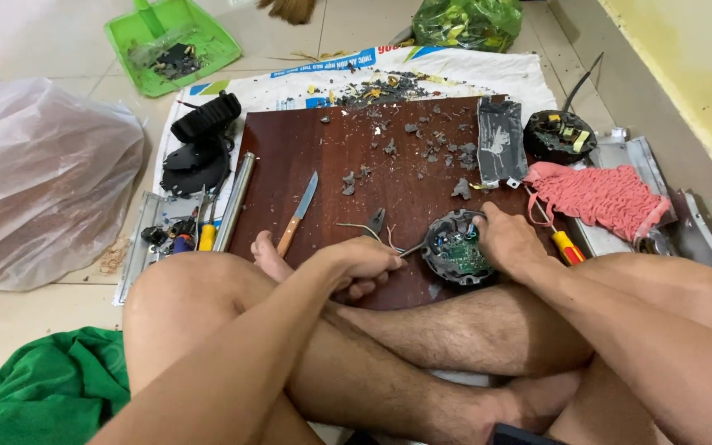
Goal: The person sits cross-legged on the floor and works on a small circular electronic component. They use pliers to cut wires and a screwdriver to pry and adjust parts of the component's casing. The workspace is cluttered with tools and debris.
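Note:
I sit cross-legged on the floor before a dark red-brown wooden board [331, 156]. My right hand [508, 239] grips the right edge of a round black housing with a green circuit board [455, 247] inside, holding it on the board. My left hand [364, 259] is closed around a thin metal tool [412, 247] whose tip points into the housing's left side. Small pliers [377, 220] and loose wires lie just above my left hand.
A wooden-handled knife [298, 213], grey debris [434, 148], a grey flat part [500, 140], another round black unit [559, 136], pink cloth [599, 198], a red-yellow screwdriver [566, 245], a metal tube [234, 200], green dustpan [170, 45], clear plastic bag [39, 177], green cloth [51, 391].

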